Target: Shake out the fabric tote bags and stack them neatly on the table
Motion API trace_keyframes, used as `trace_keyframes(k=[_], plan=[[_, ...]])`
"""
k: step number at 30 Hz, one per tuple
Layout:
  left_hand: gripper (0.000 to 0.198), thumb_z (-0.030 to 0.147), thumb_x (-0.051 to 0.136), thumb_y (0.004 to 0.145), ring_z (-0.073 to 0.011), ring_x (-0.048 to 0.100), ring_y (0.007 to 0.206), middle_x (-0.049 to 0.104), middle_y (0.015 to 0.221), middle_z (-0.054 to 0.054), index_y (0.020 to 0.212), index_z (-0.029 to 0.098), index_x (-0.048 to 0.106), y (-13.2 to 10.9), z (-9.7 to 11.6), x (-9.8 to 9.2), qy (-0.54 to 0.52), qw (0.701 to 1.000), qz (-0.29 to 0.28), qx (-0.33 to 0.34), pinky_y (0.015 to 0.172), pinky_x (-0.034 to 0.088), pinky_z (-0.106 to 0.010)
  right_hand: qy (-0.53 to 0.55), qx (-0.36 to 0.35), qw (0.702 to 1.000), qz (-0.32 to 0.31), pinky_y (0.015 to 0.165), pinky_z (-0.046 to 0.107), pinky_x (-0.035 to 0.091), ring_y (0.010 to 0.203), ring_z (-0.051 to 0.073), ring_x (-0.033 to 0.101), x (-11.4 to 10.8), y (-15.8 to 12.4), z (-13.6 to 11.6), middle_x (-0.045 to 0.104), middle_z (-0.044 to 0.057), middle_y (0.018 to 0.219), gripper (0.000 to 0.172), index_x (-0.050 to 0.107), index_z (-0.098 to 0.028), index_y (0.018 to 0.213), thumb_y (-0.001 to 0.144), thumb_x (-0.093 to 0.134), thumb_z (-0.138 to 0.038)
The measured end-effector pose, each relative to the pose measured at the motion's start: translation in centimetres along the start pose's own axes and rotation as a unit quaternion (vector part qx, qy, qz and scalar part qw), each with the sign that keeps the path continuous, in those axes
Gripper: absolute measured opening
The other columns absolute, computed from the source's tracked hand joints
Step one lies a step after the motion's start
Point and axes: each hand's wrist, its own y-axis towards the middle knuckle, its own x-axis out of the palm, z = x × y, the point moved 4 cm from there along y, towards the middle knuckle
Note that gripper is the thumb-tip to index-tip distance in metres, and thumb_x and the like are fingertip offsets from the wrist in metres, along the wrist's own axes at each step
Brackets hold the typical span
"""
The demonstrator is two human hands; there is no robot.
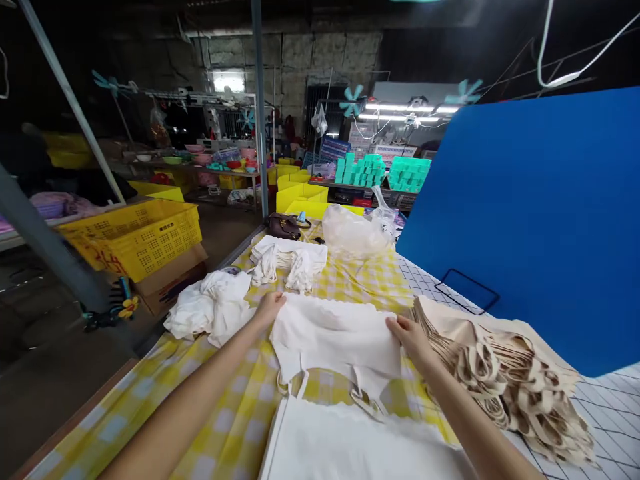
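Note:
A white strappy camisole top is stretched between my two hands, its wavy hem away from me and its thin straps hanging towards me. My left hand pinches its far left corner. At the far right corner, my right hand grips the edge between thumb and fingers. Just below the straps lies a stack of flat white pieces with a scalloped edge. Behind the camisole sits a neat pile of white strappy tops, and a crumpled white heap is to its left.
A stack of beige strappy tops lies at the right, before a large blue panel. A clear plastic bag and a dark handbag are at the far end of the yellow checked cloth. A yellow crate stands left, beyond a metal post.

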Motion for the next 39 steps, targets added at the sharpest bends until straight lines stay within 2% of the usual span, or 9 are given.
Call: trace_keyframes(k=[3,6,13,16,19,25,35,37,39], plan=[[0.018,0.016,0.047,0.074,-0.0142,0.053,0.061,0.054,0.056,0.0,0.057,0.015,0.052,2.5,-1.6,2.1,0.061,0.998,0.013,-0.026,0.056,0.037,-0.022,-0.075,0.01,0.997,0.012,0.042,0.021,0.032,0.043,0.012,0.044,2.2,3.2,2.1,0.042,-0.005,0.04,0.028,0.045,-0.019,0.048,0.068,0.044,-0.039],[0.02,0.016,0.047,0.076,-0.0144,0.053,0.061,0.054,0.056,0.0,0.056,0.016,0.051,4.0,-2.3,2.9,0.119,0.992,0.025,-0.041,0.056,0.035,-0.023,-0.123,0.018,0.992,0.03,0.045,0.021,0.031,0.048,0.013,0.048,3.0,5.2,3.0,0.048,-0.002,0.045,0.025,0.047,-0.018,0.048,0.069,0.044,-0.032],[0.02,0.023,0.045,0.083,-0.0183,0.06,0.077,0.066,0.08,-0.008,0.074,0.015,0.061,5.7,-2.8,3.4,0.217,0.974,0.032,-0.062,0.061,0.037,-0.025,-0.246,0.057,0.967,0.039,0.056,0.023,0.036,0.068,0.018,0.059,3.8,7.3,3.2,0.066,0.008,0.073,0.027,0.063,-0.014,0.076,0.081,0.04,-0.028],[0.022,0.023,0.043,0.085,-0.0209,0.061,0.084,0.067,0.091,-0.013,0.086,0.014,0.063,5.8,-2.8,4.0,0.255,0.964,0.035,-0.067,0.065,0.04,-0.027,-0.294,0.071,0.952,0.037,0.062,0.027,0.039,0.079,0.022,0.062,4.6,7.3,3.0,0.068,0.014,0.086,0.03,0.065,-0.014,0.086,0.085,0.039,-0.028],[0.027,0.021,0.038,0.088,-0.0228,0.062,0.09,0.066,0.096,-0.016,0.098,0.012,0.061,5.3,-2.7,4.6,0.29,0.955,0.041,-0.055,0.068,0.041,-0.029,-0.336,0.071,0.939,0.033,0.067,0.032,0.04,0.085,0.027,0.062,5.2,7.1,2.9,0.067,0.018,0.089,0.033,0.063,-0.013,0.094,0.089,0.036,-0.032],[0.037,0.019,0.026,0.092,-0.0247,0.063,0.088,0.065,0.094,-0.018,0.117,0.011,0.051,4.8,-3.0,5.5,0.343,0.937,0.053,-0.025,0.068,0.044,-0.032,-0.381,0.067,0.922,0.026,0.071,0.034,0.042,0.088,0.027,0.063,5.5,7.2,3.3,0.067,0.017,0.092,0.039,0.058,-0.014,0.103,0.093,0.029,-0.037],[0.034,0.02,0.028,0.091,-0.0259,0.064,0.082,0.065,0.088,-0.017,0.112,0.008,0.052,5.2,-2.8,5.9,0.397,0.915,0.066,-0.013,0.065,0.046,-0.033,-0.399,0.065,0.914,0.042,0.067,0.036,0.043,0.081,0.028,0.064,6.0,8.0,4.4,0.066,0.017,0.087,0.038,0.056,-0.013,0.102,0.093,0.028,-0.036],[0.034,0.021,0.029,0.091,-0.0258,0.063,0.082,0.063,0.094,-0.018,0.114,0.008,0.05,4.9,-2.4,5.8,0.404,0.912,0.068,-0.011,0.067,0.046,-0.034,-0.402,0.061,0.912,0.047,0.066,0.036,0.043,0.079,0.028,0.063,6.1,7.9,4.3,0.065,0.018,0.09,0.038,0.054,-0.011,0.105,0.093,0.027,-0.035],[0.035,0.022,0.031,0.091,-0.0271,0.061,0.089,0.059,0.104,-0.02,0.118,0.008,0.048,4.4,-1.9,5.6,0.418,0.904,0.087,0.011,0.072,0.046,-0.036,-0.406,0.053,0.91,0.057,0.07,0.037,0.043,0.086,0.029,0.061,6.0,7.6,3.9,0.062,0.02,0.101,0.039,0.051,-0.009,0.111,0.093,0.027,-0.034]])
